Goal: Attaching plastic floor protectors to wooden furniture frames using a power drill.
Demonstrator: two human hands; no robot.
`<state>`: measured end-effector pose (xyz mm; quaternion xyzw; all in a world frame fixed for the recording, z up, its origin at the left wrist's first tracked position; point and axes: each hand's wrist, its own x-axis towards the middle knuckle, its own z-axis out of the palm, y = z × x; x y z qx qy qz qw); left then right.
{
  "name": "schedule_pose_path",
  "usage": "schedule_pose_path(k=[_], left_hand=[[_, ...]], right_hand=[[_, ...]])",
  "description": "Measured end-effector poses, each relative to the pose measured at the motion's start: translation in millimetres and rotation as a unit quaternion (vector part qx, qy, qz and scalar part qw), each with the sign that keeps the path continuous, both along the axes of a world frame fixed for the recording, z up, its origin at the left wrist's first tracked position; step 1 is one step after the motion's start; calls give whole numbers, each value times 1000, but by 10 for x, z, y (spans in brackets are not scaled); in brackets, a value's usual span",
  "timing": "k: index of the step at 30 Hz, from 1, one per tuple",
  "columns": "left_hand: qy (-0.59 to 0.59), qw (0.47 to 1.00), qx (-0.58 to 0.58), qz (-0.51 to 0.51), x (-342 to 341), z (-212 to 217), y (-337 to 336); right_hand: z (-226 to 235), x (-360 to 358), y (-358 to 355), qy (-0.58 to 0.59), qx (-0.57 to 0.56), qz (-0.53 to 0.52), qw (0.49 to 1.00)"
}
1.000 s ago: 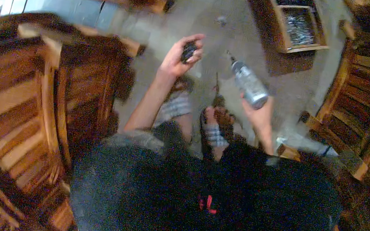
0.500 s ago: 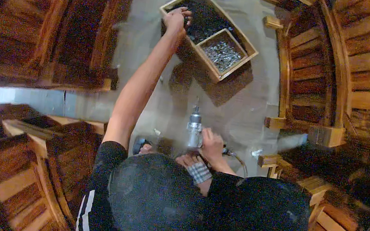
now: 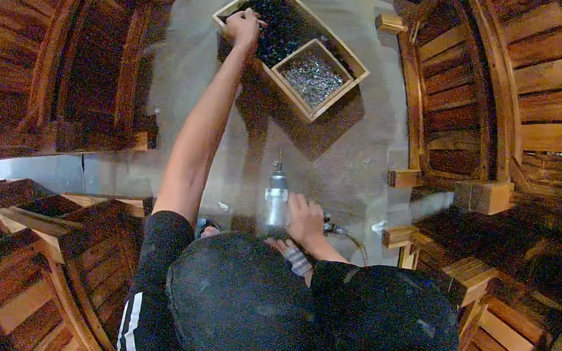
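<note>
My left hand (image 3: 244, 28) is stretched far forward over the left part of a wooden box (image 3: 292, 98). Its fingers are curled together among small black parts (image 3: 279, 17); whatever they pinch is hidden. A square wooden compartment at the box's near right holds many small shiny metal pieces, which look like screws (image 3: 313, 80). Close to my knees, my right hand (image 3: 304, 219) is closed on a silver air screwdriver (image 3: 277, 201), whose thin bit points away from me. A hose (image 3: 349, 234) with a fitting runs off on its right side.
Slatted brown wooden furniture pieces (image 3: 456, 78) stand on the right, with more stacked slatted pieces (image 3: 59, 46) on the left and beside my legs. The grey floor (image 3: 195, 25) shows between them. My sandalled foot (image 3: 296, 259) is under the screwdriver.
The view has shifted, so the box and screwdriver appear farther left. My left hand stays at the box with its fingers curled, and my right hand still grips the screwdriver.
</note>
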<state>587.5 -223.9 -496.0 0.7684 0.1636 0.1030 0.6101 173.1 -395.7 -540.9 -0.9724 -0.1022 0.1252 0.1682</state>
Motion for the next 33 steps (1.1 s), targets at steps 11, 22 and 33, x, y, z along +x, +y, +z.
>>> schedule_pose_path(k=[11,22,33], left_hand=[[5,999,48,16,-36,73,4],[-35,958,286,5,109,-39,235],[109,821,-506,-241,-300,19,159]], right_hand=[[-31,-34,15,-44,4,-7,999],[33,20,46,-41,30,-3,999],[-55,-31,-96,-42,9,3,999]])
